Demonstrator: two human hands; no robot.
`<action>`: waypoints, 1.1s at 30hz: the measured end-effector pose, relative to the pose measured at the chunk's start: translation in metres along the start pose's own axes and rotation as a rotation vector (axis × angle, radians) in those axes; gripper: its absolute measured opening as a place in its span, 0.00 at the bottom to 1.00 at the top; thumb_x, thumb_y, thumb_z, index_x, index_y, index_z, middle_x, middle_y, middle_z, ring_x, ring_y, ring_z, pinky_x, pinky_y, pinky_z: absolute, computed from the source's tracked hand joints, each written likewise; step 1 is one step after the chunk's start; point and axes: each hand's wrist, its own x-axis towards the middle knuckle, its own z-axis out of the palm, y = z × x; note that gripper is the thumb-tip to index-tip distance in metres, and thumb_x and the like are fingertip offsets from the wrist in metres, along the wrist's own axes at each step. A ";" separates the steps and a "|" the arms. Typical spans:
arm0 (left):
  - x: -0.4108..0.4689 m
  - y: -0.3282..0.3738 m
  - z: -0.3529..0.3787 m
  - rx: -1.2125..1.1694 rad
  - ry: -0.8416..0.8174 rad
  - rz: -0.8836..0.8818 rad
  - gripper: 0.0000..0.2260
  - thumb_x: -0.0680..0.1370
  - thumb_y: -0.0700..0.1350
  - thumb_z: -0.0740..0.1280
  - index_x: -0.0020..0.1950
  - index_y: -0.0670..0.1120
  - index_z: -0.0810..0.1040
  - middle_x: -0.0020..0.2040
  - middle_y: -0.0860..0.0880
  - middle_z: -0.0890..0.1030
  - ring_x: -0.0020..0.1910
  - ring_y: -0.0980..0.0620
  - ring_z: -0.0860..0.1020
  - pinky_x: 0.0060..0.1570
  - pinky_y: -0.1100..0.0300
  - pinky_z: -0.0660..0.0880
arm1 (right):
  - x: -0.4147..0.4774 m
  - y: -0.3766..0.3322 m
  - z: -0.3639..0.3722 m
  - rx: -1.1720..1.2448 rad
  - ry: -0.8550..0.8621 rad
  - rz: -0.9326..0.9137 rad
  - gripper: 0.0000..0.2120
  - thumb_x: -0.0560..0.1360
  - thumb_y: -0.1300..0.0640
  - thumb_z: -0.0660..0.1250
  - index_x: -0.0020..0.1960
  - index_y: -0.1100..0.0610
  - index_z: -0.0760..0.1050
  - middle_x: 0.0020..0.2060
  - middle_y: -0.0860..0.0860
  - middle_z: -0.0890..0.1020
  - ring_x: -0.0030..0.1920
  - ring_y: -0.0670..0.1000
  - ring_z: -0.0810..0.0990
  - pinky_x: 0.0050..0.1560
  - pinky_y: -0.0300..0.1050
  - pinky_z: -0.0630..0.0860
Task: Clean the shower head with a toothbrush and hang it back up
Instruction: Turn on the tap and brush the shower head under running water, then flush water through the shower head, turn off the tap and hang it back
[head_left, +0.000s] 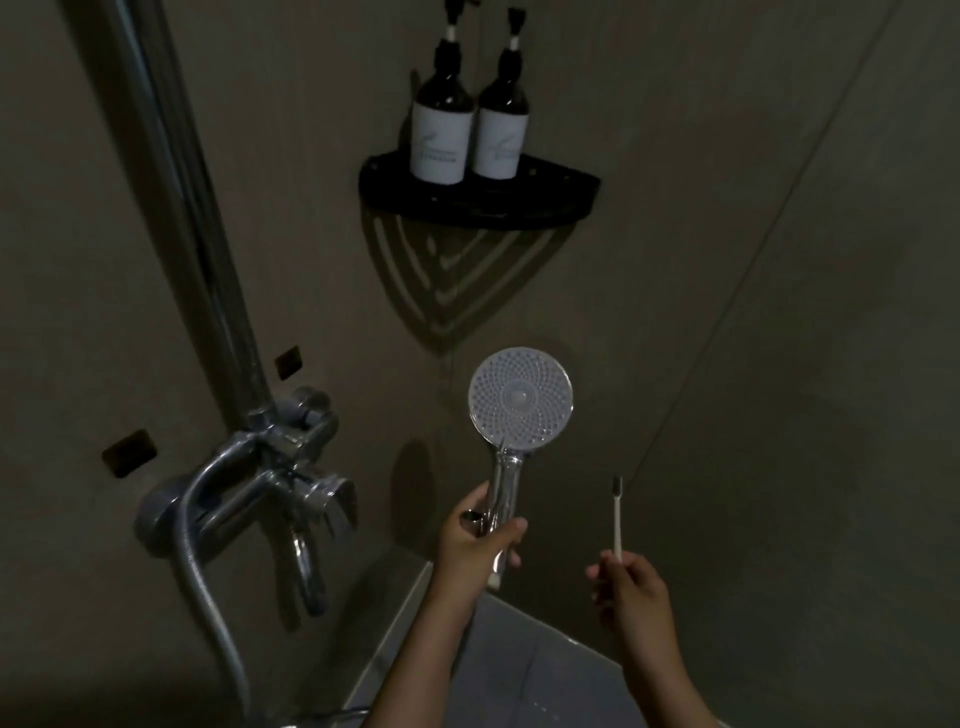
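Left hand (475, 540) clamps the handheld shower head (520, 401) mid-frame, nozzle face toward camera for access; right hand (626, 584) pinches the toothbrush (617, 519) bristles-up lower right, apparently not yet touching it.

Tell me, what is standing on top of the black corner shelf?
Two dark pump bottles with pale labels stand side by side on the black corner shelf. The bottles cover the shelf surface behind them, and the pump tops are cut off.

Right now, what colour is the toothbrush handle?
White, with a darker bristle tip; the toothbrush shows best in the head view, held in the right hand.
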 end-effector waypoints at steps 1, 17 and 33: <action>0.000 0.006 0.009 0.004 -0.020 0.015 0.24 0.70 0.30 0.71 0.63 0.47 0.72 0.38 0.43 0.79 0.21 0.54 0.74 0.23 0.64 0.72 | 0.000 -0.003 -0.008 0.013 0.000 0.002 0.10 0.80 0.60 0.58 0.42 0.62 0.73 0.31 0.54 0.76 0.28 0.49 0.69 0.25 0.36 0.63; -0.062 0.026 0.232 0.083 -0.236 0.219 0.22 0.74 0.37 0.70 0.64 0.52 0.70 0.37 0.44 0.81 0.30 0.51 0.79 0.34 0.60 0.77 | 0.027 -0.048 -0.214 0.099 -0.061 -0.150 0.07 0.77 0.72 0.57 0.46 0.67 0.74 0.25 0.56 0.77 0.15 0.45 0.66 0.16 0.33 0.62; -0.153 0.010 0.349 0.111 -0.391 0.305 0.24 0.72 0.34 0.71 0.65 0.44 0.67 0.33 0.43 0.81 0.28 0.47 0.78 0.30 0.60 0.77 | -0.016 -0.074 -0.339 0.109 -0.006 -0.256 0.20 0.74 0.72 0.62 0.60 0.53 0.72 0.42 0.63 0.80 0.35 0.52 0.75 0.31 0.30 0.72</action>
